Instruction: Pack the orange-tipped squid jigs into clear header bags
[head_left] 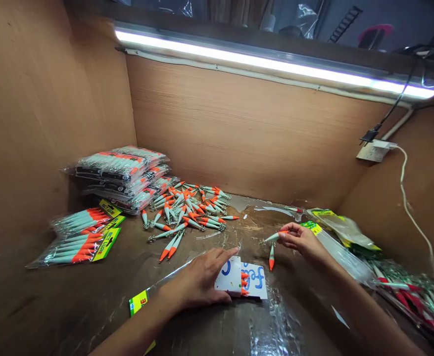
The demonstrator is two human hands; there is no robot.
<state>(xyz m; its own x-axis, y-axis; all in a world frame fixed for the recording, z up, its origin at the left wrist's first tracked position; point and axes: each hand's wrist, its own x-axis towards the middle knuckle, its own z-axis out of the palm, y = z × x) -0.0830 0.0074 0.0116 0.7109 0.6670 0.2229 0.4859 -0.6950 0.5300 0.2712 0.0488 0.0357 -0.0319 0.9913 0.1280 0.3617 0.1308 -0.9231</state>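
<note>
My left hand (207, 277) grips a folded white card (254, 282) with blue handwriting, thumb at its near edge and fingers over the far side. Orange tips of a few squid jigs (244, 284) show between the card's layers; their bodies are hidden. To the right, my right hand (302, 240) pinches a pale squid jig (274, 237) by its orange end. A second squid jig (271, 258) hangs tip-down from the hooks of the first. Beyond my left hand lies a loose heap of squid jigs (190, 205), pale green and orange.
Stacked bagged jigs (123, 170) stand at the back left, with smaller yellow-headed packs (83, 244) before them. Plastic bags (343, 232) lie at right, near red-and-white jigs (420, 296). Clear tape (276, 326) covers the near tabletop. A power socket (374, 151) hangs on the right.
</note>
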